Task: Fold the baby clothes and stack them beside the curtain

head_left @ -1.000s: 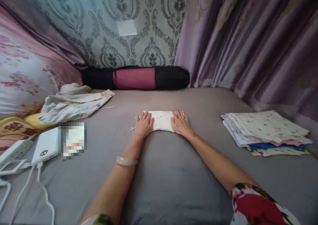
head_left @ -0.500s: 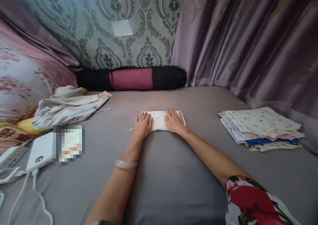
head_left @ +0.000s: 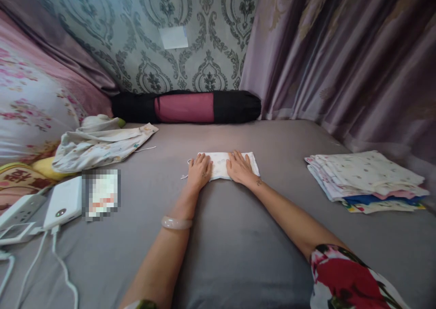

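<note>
A small folded white garment (head_left: 220,167) with a faint print lies flat on the grey bed sheet (head_left: 225,236) in the middle of the head view. A thin white cord sticks out at its left edge. My left hand (head_left: 200,170) rests palm down over the garment's left end, fingers stretched forward. Over the right part lies my right hand (head_left: 240,167), also flat with its fingers extended. Both hands press on the cloth without gripping it, and they hide its two ends in part.
A stack of folded clothes (head_left: 366,175) stands at right. Loose printed clothing (head_left: 102,145) lies at left, near a white power bank (head_left: 64,202), cables and a power strip (head_left: 23,209). A black and pink roll bag (head_left: 184,107) lies against the wall.
The camera view has turned slightly left, so everything appears shifted a little to the right. My right hand has slid slightly left on the garment; my left hand stays in place.
</note>
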Demonstrator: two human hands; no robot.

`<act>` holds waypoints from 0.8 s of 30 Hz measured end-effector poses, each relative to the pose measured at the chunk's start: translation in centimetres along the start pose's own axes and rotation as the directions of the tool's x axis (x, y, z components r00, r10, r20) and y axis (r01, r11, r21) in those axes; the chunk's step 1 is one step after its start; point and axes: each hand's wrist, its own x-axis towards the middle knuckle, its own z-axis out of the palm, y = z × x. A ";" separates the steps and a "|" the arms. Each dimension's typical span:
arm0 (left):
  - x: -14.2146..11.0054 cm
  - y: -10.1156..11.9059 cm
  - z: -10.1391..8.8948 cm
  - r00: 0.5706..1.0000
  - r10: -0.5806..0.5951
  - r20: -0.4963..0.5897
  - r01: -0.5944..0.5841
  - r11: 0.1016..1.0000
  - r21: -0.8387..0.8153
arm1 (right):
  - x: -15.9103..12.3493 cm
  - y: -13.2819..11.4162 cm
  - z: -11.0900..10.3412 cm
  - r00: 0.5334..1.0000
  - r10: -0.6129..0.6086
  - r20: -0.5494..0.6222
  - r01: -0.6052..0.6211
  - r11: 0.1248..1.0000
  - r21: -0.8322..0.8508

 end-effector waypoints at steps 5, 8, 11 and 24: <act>0.2 -0.3 0.0 0.999 -0.033 -0.020 0.032 0.999 -0.027 | 0.5 -2.0 0.6 0.997 -0.064 -0.052 0.066 0.997 0.034; 0.2 -0.5 0.0 0.999 -0.046 -0.012 0.045 0.998 -0.042 | 0.4 -2.5 1.2 0.995 -0.073 -0.065 0.075 0.997 0.029; 0.2 -0.8 0.1 0.998 -0.055 -0.015 0.054 0.997 -0.063 | 0.2 -2.5 1.4 0.993 -0.081 -0.084 0.082 0.997 0.014; 0.9 -2.9 0.8 0.973 -0.175 -0.148 0.140 0.965 -0.221 | 1.2 -5.5 0.8 0.994 -0.098 -0.046 0.099 0.995 0.009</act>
